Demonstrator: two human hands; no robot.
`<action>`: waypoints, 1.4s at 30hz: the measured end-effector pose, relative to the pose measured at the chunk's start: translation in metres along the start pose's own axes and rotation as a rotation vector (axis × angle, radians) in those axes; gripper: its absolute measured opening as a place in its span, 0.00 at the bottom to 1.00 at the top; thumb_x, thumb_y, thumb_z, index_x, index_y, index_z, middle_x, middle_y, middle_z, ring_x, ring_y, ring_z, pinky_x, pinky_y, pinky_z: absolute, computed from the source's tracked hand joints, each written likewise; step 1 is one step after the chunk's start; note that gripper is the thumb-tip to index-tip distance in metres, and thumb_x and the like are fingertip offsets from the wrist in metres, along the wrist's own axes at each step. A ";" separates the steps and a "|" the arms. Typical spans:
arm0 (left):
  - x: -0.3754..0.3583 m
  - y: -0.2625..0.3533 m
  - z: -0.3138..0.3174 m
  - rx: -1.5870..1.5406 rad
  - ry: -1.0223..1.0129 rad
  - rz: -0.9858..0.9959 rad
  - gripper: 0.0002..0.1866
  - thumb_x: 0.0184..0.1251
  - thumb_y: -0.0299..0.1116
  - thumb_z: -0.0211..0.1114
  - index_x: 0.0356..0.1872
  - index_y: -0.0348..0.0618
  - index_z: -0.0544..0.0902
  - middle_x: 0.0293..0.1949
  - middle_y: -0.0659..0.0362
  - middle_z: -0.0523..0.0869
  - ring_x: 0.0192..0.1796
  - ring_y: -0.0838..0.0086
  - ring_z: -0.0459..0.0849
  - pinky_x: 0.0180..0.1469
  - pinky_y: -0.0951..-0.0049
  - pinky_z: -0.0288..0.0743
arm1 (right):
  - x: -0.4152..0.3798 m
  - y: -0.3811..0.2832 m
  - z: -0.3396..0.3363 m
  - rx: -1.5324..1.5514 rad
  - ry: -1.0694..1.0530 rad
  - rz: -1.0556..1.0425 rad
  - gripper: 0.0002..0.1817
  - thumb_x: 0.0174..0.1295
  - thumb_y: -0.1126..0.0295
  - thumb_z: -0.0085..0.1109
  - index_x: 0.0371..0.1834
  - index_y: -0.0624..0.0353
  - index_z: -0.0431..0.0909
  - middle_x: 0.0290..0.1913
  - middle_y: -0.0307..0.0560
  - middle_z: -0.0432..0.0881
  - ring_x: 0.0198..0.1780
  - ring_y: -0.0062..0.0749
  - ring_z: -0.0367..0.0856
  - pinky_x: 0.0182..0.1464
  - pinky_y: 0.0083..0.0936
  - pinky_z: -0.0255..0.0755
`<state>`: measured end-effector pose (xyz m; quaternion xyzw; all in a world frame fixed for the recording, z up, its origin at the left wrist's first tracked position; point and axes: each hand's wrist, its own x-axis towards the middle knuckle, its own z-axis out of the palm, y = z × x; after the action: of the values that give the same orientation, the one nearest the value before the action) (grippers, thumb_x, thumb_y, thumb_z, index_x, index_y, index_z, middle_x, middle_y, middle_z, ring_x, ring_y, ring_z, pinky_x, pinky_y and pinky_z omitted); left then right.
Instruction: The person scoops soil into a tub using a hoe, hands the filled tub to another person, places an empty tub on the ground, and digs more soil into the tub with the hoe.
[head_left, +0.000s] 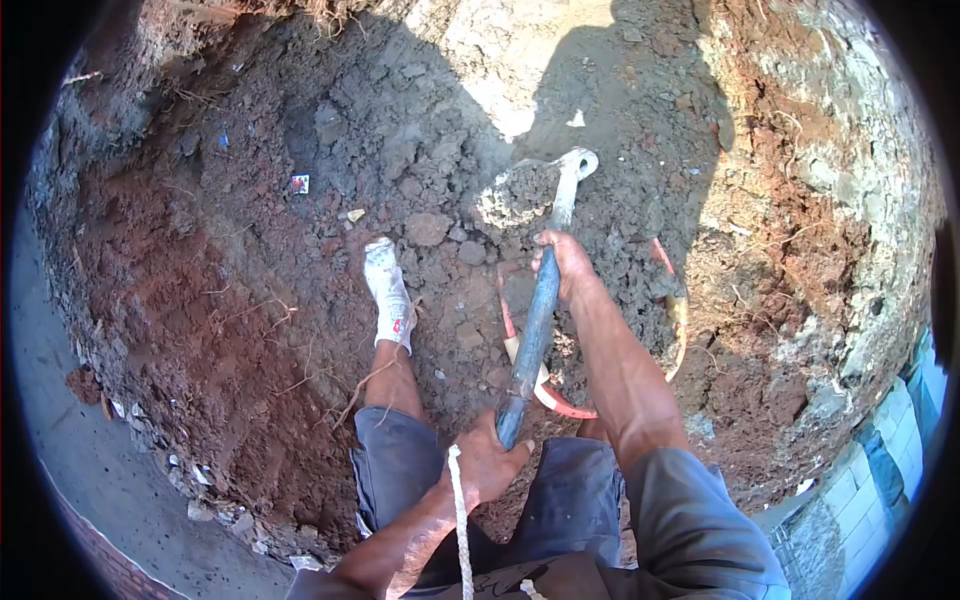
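A hoe (536, 325) with a blue-grey handle slants up and away from me. Its pale metal end has a round eye, and soil covers most of the blade, lying on loose dirt. My right hand (569, 264) is wrapped around the upper handle near the metal. Lower down, my left hand (486, 462) closes around the handle's near end. Beneath the handle and my right forearm shows a red-and-white curved rim (567, 405), apparently of a basin holding soil; my arm hides part of it.
My white-socked foot (390, 290) stands on the lumpy soil. Reddish earth banks with roots rise on both sides. A white rope (461, 520) hangs in front of me. Pale blocks (855, 500) lie at lower right, and a grey paved strip (75, 440) runs along the left.
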<state>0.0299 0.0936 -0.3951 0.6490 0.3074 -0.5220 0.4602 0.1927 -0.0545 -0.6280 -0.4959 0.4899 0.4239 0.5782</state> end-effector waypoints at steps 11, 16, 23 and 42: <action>0.043 -0.051 0.063 0.567 -0.161 0.148 0.29 0.56 0.49 0.70 0.57 0.49 0.76 0.51 0.51 0.83 0.54 0.57 0.83 0.54 0.59 0.76 | -0.203 0.011 -0.095 0.135 0.363 -0.617 0.09 0.54 0.73 0.62 0.34 0.58 0.71 0.26 0.41 0.74 0.23 0.28 0.77 0.29 0.26 0.77; 0.131 -0.178 0.079 0.554 0.121 -0.086 0.18 0.53 0.41 0.73 0.45 0.52 0.81 0.48 0.52 0.84 0.51 0.58 0.84 0.54 0.60 0.77 | -0.212 0.138 -0.097 0.415 0.302 -0.281 0.14 0.47 0.81 0.63 0.38 0.62 0.72 0.33 0.47 0.79 0.36 0.35 0.82 0.45 0.30 0.75; 0.105 -0.048 0.135 0.497 0.143 0.534 0.17 0.43 0.27 0.69 0.37 0.50 0.77 0.42 0.55 0.82 0.48 0.56 0.81 0.49 0.58 0.76 | -0.306 0.072 -0.202 0.470 0.195 -0.643 0.10 0.49 0.77 0.56 0.35 0.58 0.70 0.33 0.50 0.77 0.43 0.46 0.78 0.58 0.45 0.69; -0.029 0.100 0.153 0.529 -0.935 0.193 0.25 0.55 0.56 0.74 0.35 0.42 0.81 0.25 0.56 0.84 0.29 0.71 0.83 0.33 0.68 0.76 | -0.307 0.206 -0.362 0.992 0.774 -0.199 0.08 0.58 0.67 0.59 0.32 0.57 0.71 0.21 0.44 0.73 0.20 0.35 0.75 0.24 0.36 0.74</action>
<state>0.0492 -0.0834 -0.3446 0.4668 -0.1325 -0.7698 0.4147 -0.1101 -0.3835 -0.3681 -0.3295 0.7531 -0.1190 0.5569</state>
